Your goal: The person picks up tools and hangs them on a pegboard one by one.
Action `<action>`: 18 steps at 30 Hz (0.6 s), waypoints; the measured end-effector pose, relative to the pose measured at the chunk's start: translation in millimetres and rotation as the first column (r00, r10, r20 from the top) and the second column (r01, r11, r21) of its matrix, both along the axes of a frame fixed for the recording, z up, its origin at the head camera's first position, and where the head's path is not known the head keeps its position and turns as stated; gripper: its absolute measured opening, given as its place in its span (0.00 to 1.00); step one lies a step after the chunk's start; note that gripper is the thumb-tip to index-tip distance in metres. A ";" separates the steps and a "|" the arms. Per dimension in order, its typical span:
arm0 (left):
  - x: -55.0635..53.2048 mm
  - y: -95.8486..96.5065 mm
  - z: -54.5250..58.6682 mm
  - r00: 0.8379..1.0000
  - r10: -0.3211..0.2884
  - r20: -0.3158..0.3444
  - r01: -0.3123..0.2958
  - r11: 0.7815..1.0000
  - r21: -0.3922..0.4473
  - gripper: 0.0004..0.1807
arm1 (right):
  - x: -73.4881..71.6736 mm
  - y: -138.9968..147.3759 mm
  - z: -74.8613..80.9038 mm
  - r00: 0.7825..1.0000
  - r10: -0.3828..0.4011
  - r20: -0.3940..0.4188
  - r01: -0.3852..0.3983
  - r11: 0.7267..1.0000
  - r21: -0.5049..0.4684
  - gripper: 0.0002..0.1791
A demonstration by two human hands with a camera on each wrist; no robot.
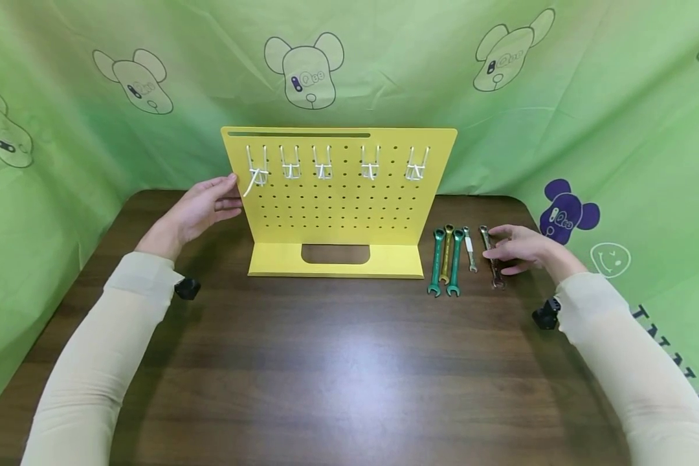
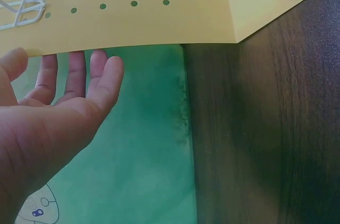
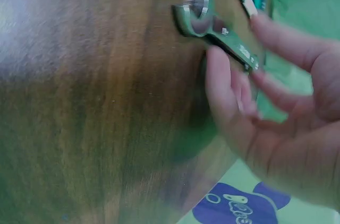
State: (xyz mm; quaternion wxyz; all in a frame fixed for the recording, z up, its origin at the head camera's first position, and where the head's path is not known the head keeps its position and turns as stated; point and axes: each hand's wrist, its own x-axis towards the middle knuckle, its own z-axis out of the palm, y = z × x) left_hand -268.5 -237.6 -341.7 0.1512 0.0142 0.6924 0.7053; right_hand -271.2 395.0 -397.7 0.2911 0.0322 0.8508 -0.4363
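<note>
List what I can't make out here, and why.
Part of the left hand: head view, behind the yellow pegboard.
Markings on the silver wrench: right wrist view, blurred.
Whether the right hand grips it: right wrist view, blurred.
Any lettering on the green wrenches: head view, too small.
White hooks: left wrist view, cut off by left edge.

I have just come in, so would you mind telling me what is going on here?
A person's left grip holds the left edge of a yellow board. Their right grip is at the rightmost wrench; whether it is closed on it is unclear. Two green wrenches, a gold wrench and a small wrench lie on the table between that and the board. The board's five white hooks hold no wrench.
</note>
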 end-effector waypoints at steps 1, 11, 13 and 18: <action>0.1 0.0 0.1 1.000 -0.007 0.000 0.007 1.000 -0.003 0.25 | 0.0 -0.7 -0.3 1.000 -0.013 0.006 0.013 1.000 0.025 0.48; -3.7 3.0 2.9 0.999 -0.043 0.028 0.044 0.998 -0.035 0.39 | 1.1 -5.9 2.9 0.997 -0.072 -0.023 0.074 0.992 0.103 0.46; -4.3 3.9 2.1 0.999 -0.030 0.014 0.031 0.999 -0.040 0.37 | 1.3 -6.1 2.4 0.997 -0.077 -0.029 0.080 0.992 0.100 0.46; -3.2 6.1 -3.5 1.000 0.012 -0.005 -0.012 1.000 -0.015 0.33 | 1.8 -4.8 -2.1 0.996 -0.087 -0.023 0.089 0.992 0.094 0.43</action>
